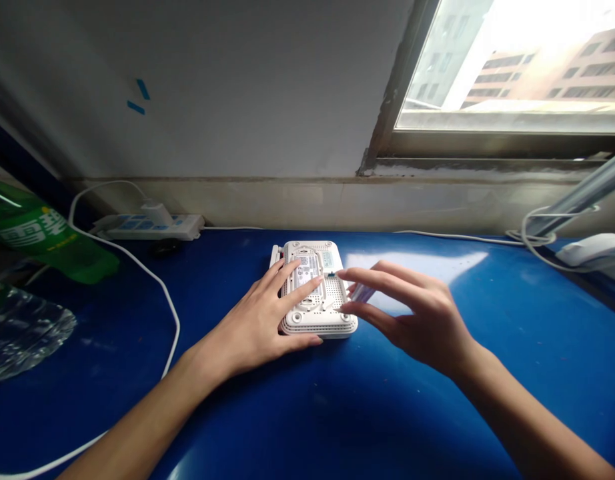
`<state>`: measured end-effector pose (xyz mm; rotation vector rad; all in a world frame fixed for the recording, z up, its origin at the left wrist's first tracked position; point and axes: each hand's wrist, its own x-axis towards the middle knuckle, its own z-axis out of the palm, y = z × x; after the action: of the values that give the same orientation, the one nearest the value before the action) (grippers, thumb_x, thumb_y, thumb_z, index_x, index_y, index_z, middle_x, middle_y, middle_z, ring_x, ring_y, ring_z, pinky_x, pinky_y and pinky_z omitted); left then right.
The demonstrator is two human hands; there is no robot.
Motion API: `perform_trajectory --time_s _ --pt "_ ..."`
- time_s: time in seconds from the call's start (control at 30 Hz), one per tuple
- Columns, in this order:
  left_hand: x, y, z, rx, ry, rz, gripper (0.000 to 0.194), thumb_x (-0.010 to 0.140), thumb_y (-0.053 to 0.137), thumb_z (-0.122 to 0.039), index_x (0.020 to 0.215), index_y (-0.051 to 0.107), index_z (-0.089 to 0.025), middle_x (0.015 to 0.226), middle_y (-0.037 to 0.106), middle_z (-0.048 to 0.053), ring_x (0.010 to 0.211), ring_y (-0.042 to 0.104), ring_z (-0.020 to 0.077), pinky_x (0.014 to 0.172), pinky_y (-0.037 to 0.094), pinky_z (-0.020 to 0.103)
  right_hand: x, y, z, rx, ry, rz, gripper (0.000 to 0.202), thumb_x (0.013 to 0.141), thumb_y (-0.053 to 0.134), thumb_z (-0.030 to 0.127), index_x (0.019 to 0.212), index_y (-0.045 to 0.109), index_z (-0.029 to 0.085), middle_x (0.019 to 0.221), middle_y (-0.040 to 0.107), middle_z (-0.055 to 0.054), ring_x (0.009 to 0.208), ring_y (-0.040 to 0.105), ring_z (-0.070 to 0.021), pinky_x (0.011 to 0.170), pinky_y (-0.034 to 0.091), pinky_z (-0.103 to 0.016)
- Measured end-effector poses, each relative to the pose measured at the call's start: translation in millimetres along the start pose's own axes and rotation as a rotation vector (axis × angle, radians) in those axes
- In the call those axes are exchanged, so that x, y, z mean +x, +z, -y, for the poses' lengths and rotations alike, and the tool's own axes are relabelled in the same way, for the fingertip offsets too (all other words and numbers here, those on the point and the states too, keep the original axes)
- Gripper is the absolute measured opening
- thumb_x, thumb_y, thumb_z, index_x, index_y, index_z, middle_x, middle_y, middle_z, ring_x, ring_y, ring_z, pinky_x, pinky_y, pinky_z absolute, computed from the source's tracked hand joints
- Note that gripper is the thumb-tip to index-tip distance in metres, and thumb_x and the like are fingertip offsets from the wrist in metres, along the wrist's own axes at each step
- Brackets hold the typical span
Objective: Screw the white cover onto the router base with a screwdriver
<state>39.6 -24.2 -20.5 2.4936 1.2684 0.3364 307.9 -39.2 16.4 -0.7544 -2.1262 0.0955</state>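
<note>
Currently steadies white router-like device [334, 292], underside up on blue tabletop [297, 413], with left hand [257, 313] splayed across it | pinches thin purplish piece [362, 293] at device's right edge with right hand [422, 310] | looks partway: done laying device underside up, not done handling piece

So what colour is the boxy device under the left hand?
The boxy device is white, with small dark holes; the head view shows it.

White device [333, 293]: matt plastic, perforated (paper-like label [310, 268]); tabletop [297, 413]: smooth, glossy; green bottle [62, 248]: shiny, translucent plastic
</note>
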Motion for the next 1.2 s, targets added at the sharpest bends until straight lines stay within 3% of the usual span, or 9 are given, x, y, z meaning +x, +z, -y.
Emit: perform_trajectory --time_s 0.13,0.3,0.5,0.63,0.77,0.9,1.0,1.2 --pt "0 -1.2 -1 0.001 -0.011 0.018 0.09 0.089 0.061 -0.082 0.166 0.036 -0.042 0.18 0.014 0.007 0.164 0.015 0.0441 0.13 0.027 0.064 -1 -5 -2 0.225 0.076 0.132 0.051 0.101 0.067 0.011 0.149 0.061 0.027 0.131 0.077 -0.01 0.115 0.076 -0.0234 0.097 0.063 -0.037" --pt "0 -0.9 -1 0.022 -0.016 0.019 0.09 0.09 0.062 -0.08 0.167 0.034 -0.043 0.18 0.014 0.007 0.164 0.014 0.0435 0.129 0.027 0.065 1 -9 -2 0.209 0.067 0.099 0.048 0.098 0.071 0.011 0.142 0.068 0.03 0.107 0.084 -0.004 0.089 0.081 -0.0208 0.082 0.068 -0.033" --pt "0 -0.3 -1 0.005 -0.007 0.006 0.091 0.089 0.063 -0.08 0.167 0.034 -0.043 0.18 0.015 0.007 0.164 0.017 0.0447 0.13 0.027 0.064 4 -8 8 0.059 0.015 0.044 0.04 0.095 0.077 0.013 0.132 0.074 0.028 0.101 0.085 -0.004 0.076 0.081 -0.0201 0.068 0.065 -0.029" --pt "0 -0.1 -1 0.008 -0.009 0.001 0.088 0.089 0.064 -0.079 0.166 0.036 -0.045 0.18 0.015 0.005 0.164 0.017 0.0444 0.13 0.028 0.064 1 -3 11 -0.129 0.048 -0.042 0.027 0.096 0.079 0.023 0.123 0.074 0.021 0.094 0.084 -0.006 0.06 0.074 -0.0175 0.06 0.06 -0.03" --pt "0 -0.4 -1 0.022 -0.019 0.022 0.087 0.091 0.061 -0.079 0.166 0.034 -0.045 0.18 0.014 0.005 0.164 0.014 0.0432 0.13 0.026 0.064 0 1 9 -0.207 0.049 -0.025 0.023 0.1 0.074 0.025 0.121 0.072 0.016 0.09 0.081 -0.009 0.068 0.075 -0.0204 0.061 0.059 -0.032" --pt "0 -0.5 -1 0.021 -0.012 0.025 0.089 0.091 0.059 -0.08 0.167 0.033 -0.043 0.18 0.013 0.007 0.164 0.015 0.0434 0.13 0.027 0.065 -2 -5 4 0.016 0.076 0.126 0.039 0.102 0.067 0.016 0.141 0.061 0.021 0.118 0.08 -0.01 0.094 0.079 -0.0217 0.079 0.063 -0.031" --pt "-1 -0.5 0 0.021 -0.013 0.022 0.088 0.091 0.06 -0.08 0.167 0.033 -0.044 0.18 0.013 0.006 0.164 0.014 0.0433 0.13 0.027 0.064 -2 -12 3 0.137 0.124 0.178 0.037 0.1 0.068 0.011 0.134 0.064 0.024 0.104 0.082 -0.004 0.085 0.08 -0.0183 0.074 0.063 -0.026" --pt "0 0.2 -1 0.011 -0.006 0.005 0.09 0.09 0.062 -0.079 0.167 0.034 -0.042 0.18 0.014 0.007 0.164 0.015 0.0441 0.13 0.028 0.063 1 -4 21 -0.052 0.157 0.103 0.03 0.096 0.073 0.013 0.124 0.07 0.023 0.092 0.084 -0.003 0.067 0.079 -0.019 0.057 0.057 -0.024"
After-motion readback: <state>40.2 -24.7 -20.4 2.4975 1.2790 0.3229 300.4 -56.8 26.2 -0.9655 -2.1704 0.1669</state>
